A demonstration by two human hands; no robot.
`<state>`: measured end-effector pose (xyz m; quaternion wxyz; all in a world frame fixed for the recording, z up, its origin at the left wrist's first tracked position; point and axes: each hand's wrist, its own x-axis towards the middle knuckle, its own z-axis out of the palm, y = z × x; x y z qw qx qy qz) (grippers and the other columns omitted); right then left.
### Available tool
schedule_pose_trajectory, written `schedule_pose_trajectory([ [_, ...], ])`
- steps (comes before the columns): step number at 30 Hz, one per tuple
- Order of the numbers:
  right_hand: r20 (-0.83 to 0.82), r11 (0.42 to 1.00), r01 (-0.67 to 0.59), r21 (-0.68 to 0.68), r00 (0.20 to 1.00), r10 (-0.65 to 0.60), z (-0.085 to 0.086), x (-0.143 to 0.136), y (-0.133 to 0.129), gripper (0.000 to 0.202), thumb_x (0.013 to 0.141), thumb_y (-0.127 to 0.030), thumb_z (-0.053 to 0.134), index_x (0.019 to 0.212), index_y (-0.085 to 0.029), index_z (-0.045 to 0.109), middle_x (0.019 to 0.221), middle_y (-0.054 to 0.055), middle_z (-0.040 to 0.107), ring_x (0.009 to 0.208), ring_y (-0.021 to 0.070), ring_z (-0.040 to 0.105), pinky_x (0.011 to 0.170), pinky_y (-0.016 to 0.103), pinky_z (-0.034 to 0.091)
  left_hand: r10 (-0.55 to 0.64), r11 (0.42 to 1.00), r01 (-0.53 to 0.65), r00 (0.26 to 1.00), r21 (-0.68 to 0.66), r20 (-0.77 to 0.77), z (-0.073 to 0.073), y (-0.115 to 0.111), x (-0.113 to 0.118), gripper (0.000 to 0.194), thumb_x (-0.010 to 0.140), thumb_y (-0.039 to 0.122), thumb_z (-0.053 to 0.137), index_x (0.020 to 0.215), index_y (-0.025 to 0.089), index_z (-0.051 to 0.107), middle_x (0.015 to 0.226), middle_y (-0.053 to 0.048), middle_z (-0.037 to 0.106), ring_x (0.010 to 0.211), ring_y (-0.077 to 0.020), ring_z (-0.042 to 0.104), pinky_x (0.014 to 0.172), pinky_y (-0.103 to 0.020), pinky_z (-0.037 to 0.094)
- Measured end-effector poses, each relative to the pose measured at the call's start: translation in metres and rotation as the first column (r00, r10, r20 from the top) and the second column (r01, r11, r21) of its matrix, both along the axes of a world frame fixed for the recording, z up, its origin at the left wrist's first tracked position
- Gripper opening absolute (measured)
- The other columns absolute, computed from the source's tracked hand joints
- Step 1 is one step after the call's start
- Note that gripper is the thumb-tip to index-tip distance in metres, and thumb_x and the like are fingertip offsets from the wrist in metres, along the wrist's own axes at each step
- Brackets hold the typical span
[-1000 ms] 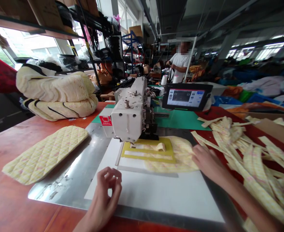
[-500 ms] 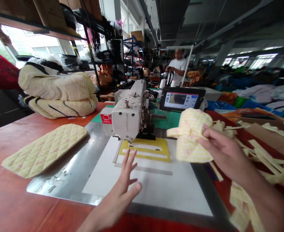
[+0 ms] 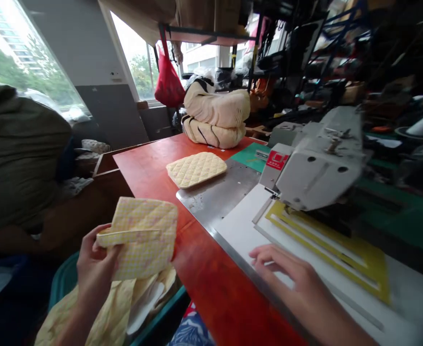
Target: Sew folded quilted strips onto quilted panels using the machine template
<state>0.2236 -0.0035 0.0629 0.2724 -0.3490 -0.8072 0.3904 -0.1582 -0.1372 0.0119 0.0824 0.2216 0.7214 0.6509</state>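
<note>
Pinched in my left hand [image 3: 98,269] is a quilted yellow checked fabric piece [image 3: 146,250] with a narrow strap across it. I hold it off the table's left edge, above a teal bin [image 3: 62,278] containing more yellow quilted fabric [image 3: 112,307]. My right hand [image 3: 287,274] has its fingers loosely bent and apart, with nothing in them. It hovers over the near edge of the sewing machine's white plate [image 3: 240,226]; whether it touches the plate I cannot tell. Beyond it are the yellow clamp frame [image 3: 380,269] and the sewing machine head [image 3: 323,163].
A stack of quilted yellow pieces [image 3: 197,168] lies on the red table [image 3: 204,269], partly over the metal plate [image 3: 204,197]. Bundled cream fabric [image 3: 218,110] sits at the table's far end. A large dark sack [image 3: 17,158] stands to the left.
The view has swung left. The yellow fabric piece has passed from my right hand to my left and now hangs above the bin. My right hand, now without it, is over the machine plate.
</note>
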Motion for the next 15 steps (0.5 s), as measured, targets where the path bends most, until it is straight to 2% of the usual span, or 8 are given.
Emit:
schedule_pose_trajectory([
  [2, 0.03, 0.998, 0.033, 0.045, 0.999, -0.035, -0.004, 0.001, 0.004, 0.022, 0.1, -0.044, 0.055, 0.094, -0.029, 0.07, 0.108, 0.003, 0.075, 0.095, 0.0212, 0.073, 0.082, 0.028, 0.061, 0.185, 0.955, -0.22, 0.966, -0.199, -0.179, -0.037, -0.034, -0.028, 0.07, 0.068, 0.051, 0.076, 0.13, 0.025, 0.056, 0.105, -0.006, 0.065, 0.087, -0.0287, 0.068, 0.078, -0.044, 0.06],
  [4, 0.043, 0.992, 0.062, 0.111, 0.997, -0.067, -0.005, 0.004, 0.006, 0.021, 0.099, -0.044, 0.057, 0.093, -0.03, 0.071, 0.107, 0.004, 0.076, 0.096, 0.0229, 0.074, 0.083, 0.03, 0.061, 0.077, 0.87, -0.214, 0.949, -0.445, -0.306, -0.076, -0.054, -0.042, 0.063, 0.072, 0.05, 0.069, 0.127, 0.021, 0.058, 0.117, -0.012, 0.059, 0.112, -0.0397, 0.063, 0.096, -0.057, 0.054],
  [5, 0.043, 0.987, 0.077, 0.144, 0.996, -0.084, -0.005, 0.006, 0.006, 0.02, 0.098, -0.044, 0.058, 0.093, -0.03, 0.072, 0.105, 0.004, 0.076, 0.097, 0.0238, 0.074, 0.083, 0.03, 0.061, 0.022, 0.834, -0.206, 0.939, -0.511, -0.342, -0.091, -0.058, -0.045, 0.061, 0.075, 0.048, 0.066, 0.128, 0.019, 0.057, 0.125, -0.015, 0.054, 0.128, -0.0448, 0.053, 0.103, -0.061, 0.049],
  [7, 0.046, 0.974, 0.111, 0.196, 0.991, -0.122, -0.004, 0.013, 0.004, 0.019, 0.097, -0.044, 0.059, 0.094, -0.031, 0.073, 0.104, 0.005, 0.077, 0.098, 0.0252, 0.074, 0.083, 0.032, 0.062, -0.039, 0.81, -0.209, 0.913, -0.548, -0.405, -0.104, -0.053, -0.045, 0.059, 0.08, 0.043, 0.059, 0.132, 0.016, 0.054, 0.138, -0.02, 0.043, 0.145, -0.0478, 0.034, 0.112, -0.065, 0.04],
  [9, 0.049, 0.961, 0.153, 0.232, 0.984, -0.169, -0.002, 0.022, 0.002, 0.02, 0.096, -0.045, 0.06, 0.093, -0.031, 0.074, 0.104, 0.005, 0.078, 0.098, 0.0258, 0.075, 0.082, 0.031, 0.063, -0.037, 0.861, -0.235, 0.855, -0.45, -0.517, -0.087, -0.032, -0.039, 0.059, 0.086, 0.038, 0.053, 0.139, 0.015, 0.047, 0.149, -0.022, 0.031, 0.151, -0.0449, 0.024, 0.119, -0.065, 0.032],
  [11, 0.066, 0.949, 0.194, 0.25, 0.974, -0.216, -0.002, 0.032, -0.002, 0.022, 0.096, -0.046, 0.06, 0.09, -0.029, 0.074, 0.105, 0.006, 0.078, 0.099, 0.0259, 0.075, 0.082, 0.03, 0.063, -0.025, 0.94, -0.206, 0.755, -0.273, -0.656, -0.049, 0.003, -0.031, 0.063, 0.09, 0.035, 0.051, 0.149, 0.017, 0.037, 0.158, -0.019, 0.021, 0.154, -0.0396, 0.021, 0.125, -0.06, 0.023],
  [13, 0.101, 0.942, 0.222, 0.252, 0.962, -0.254, -0.002, 0.039, -0.007, 0.024, 0.097, -0.045, 0.06, 0.088, -0.027, 0.074, 0.105, 0.006, 0.079, 0.099, 0.0251, 0.075, 0.084, 0.029, 0.062, -0.114, 0.979, -0.059, 0.637, -0.196, -0.762, -0.005, 0.05, -0.024, 0.07, 0.092, 0.038, 0.051, 0.156, 0.023, 0.025, 0.164, -0.015, 0.015, 0.157, -0.0363, 0.015, 0.127, -0.058, 0.02],
  [15, 0.136, 0.94, 0.229, 0.254, 0.954, -0.269, -0.002, 0.044, -0.013, 0.025, 0.097, -0.043, 0.059, 0.089, -0.026, 0.074, 0.103, 0.006, 0.079, 0.098, 0.0236, 0.075, 0.085, 0.026, 0.061, -0.258, 0.964, 0.091, 0.546, -0.249, -0.797, 0.03, 0.108, -0.018, 0.065, 0.098, 0.042, 0.046, 0.156, 0.021, 0.027, 0.166, -0.016, 0.016, 0.156, -0.0368, 0.016, 0.125, -0.06, 0.021],
])
